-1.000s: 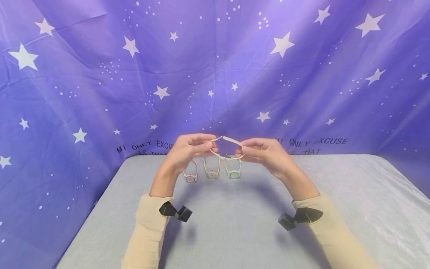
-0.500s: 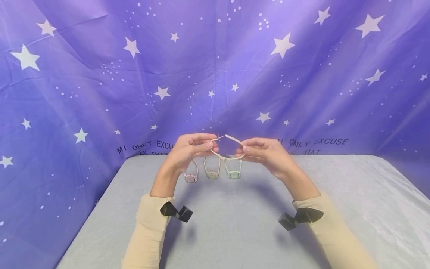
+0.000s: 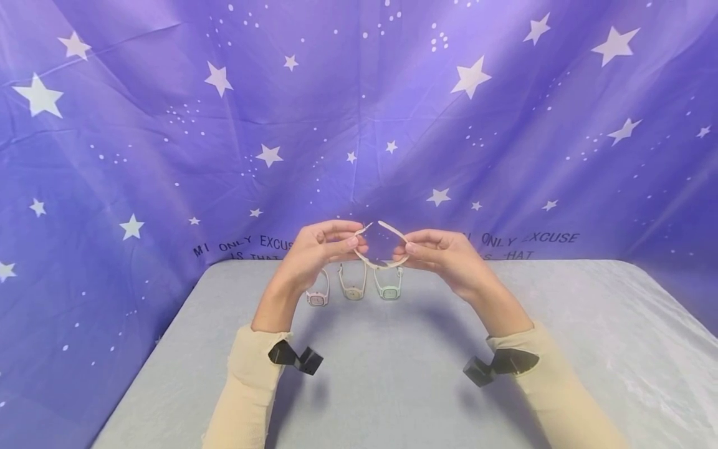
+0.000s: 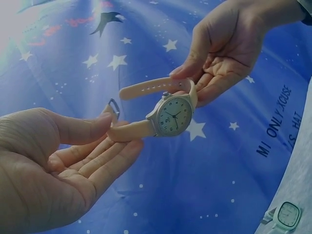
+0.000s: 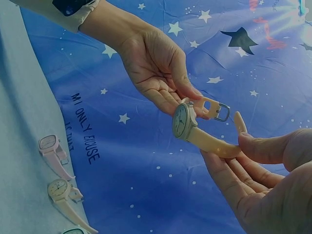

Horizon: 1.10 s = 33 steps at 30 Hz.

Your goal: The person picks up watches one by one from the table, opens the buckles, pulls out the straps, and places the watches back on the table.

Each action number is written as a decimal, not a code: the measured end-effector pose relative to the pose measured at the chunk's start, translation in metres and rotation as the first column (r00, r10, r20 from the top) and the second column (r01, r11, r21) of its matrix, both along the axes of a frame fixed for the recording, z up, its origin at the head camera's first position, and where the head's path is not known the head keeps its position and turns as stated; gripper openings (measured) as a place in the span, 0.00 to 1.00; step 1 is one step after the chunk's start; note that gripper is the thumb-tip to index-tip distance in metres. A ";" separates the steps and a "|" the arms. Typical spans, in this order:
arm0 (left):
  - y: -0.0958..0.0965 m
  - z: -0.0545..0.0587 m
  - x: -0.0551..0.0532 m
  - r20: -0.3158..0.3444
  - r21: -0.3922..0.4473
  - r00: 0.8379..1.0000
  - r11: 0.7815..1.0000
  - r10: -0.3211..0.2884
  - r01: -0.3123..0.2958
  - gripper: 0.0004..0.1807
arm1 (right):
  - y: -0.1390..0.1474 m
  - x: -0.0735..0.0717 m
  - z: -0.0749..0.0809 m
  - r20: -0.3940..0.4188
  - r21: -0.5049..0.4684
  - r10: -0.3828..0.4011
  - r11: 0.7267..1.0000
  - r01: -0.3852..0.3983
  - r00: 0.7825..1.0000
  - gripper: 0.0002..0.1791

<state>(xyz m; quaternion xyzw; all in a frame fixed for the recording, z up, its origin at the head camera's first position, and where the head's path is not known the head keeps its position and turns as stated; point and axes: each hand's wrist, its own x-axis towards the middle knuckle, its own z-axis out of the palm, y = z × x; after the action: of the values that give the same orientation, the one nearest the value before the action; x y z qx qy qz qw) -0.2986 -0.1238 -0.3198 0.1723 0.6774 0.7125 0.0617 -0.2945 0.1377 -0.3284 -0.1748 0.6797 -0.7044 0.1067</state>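
Between my two hands a cream wristwatch point(image 4: 174, 117) is held up in the air, its strap unfastened and bent into an open loop. My left hand point(image 3: 314, 251) pinches the buckle half of the strap between thumb and fingers. On the other side, my right hand point(image 3: 445, 254) pinches the half with the holes, near the case. The metal buckle point(image 5: 223, 112) and the free strap tip point(image 4: 130, 92) stand apart. In the left wrist view the round dial with dark numerals and hands faces the camera.
Behind the held watch, a pink watch point(image 3: 317, 300), a beige watch point(image 3: 354, 292) and a green watch point(image 3: 390, 292) lie in a row on the grey cloth-covered table point(image 3: 370, 386). A purple curtain with stars point(image 3: 359, 93) hangs at the table's back edge.
The free strap tip has moved slightly up and to the right, widening the gap to the buckle. Both hands keep their hold and stay nearly still.
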 end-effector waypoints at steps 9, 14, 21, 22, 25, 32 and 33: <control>0.013 0.001 0.005 -0.021 0.007 1.000 1.000 0.007 -0.007 0.23 | 0.002 0.002 0.004 -0.006 -0.058 -0.040 0.998 0.040 0.999 0.10; 0.022 0.001 0.006 -0.047 0.036 0.999 0.999 0.019 -0.018 0.23 | 0.006 0.002 0.007 -0.020 -0.057 -0.060 0.997 0.059 0.998 0.10; 0.036 0.003 0.001 -0.047 0.078 0.999 0.997 0.026 -0.023 0.21 | 0.016 -0.004 0.013 -0.015 -0.060 -0.087 0.994 0.086 0.996 0.10; 0.038 0.004 0.000 -0.047 0.081 0.999 0.996 0.027 -0.023 0.22 | 0.018 -0.005 0.014 -0.012 -0.065 -0.091 0.994 0.090 0.996 0.11; 0.044 0.006 -0.004 -0.048 0.088 0.998 0.996 0.035 -0.030 0.22 | 0.023 -0.008 0.015 -0.001 -0.082 -0.096 0.992 0.096 0.995 0.11; 0.058 0.005 -0.013 -0.051 0.085 0.997 0.995 0.056 -0.051 0.21 | 0.032 -0.016 0.012 0.032 -0.122 -0.092 0.988 0.095 0.995 0.09; 0.059 0.005 -0.014 -0.048 0.083 0.997 0.995 0.061 -0.057 0.21 | 0.033 -0.017 0.011 0.035 -0.124 -0.093 0.988 0.096 0.995 0.09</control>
<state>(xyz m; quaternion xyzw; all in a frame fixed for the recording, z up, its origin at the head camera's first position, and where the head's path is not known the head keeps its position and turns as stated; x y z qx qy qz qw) -0.3130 -0.0644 -0.3152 0.1724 0.6539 0.7365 0.0166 -0.3119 0.1708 -0.3172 -0.1385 0.6401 -0.7523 0.0717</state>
